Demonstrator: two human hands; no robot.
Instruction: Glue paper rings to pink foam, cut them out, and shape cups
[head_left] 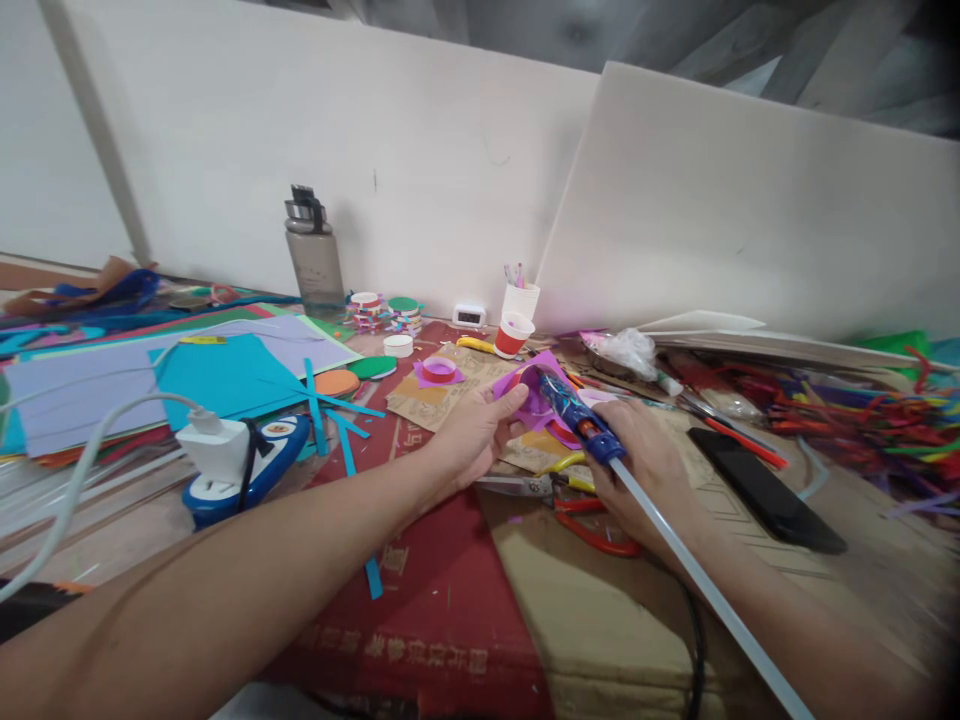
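Observation:
My right hand (649,460) is wrapped round a blue hot glue gun (574,408), with a long whitish glue stick (697,575) running out of its back end towards me. Pinched in my left hand (484,430) is a piece of purple paper (551,368), held up at the gun's front end. The gun covers part of that paper, and whether its nozzle touches the paper cannot be made out. Just beyond my left hand, a red-and-white paper ring (439,370) lies on another purple piece. Below the gun lie scissors with red handles (600,535).
To the left are a blue-and-white power strip (262,470) with a white plug, and coloured paper sheets (217,375). A grey bottle (313,255) and paper cups (514,335) stand at the back. On the right lie a black phone (765,488) and heaped colourful strips (847,400).

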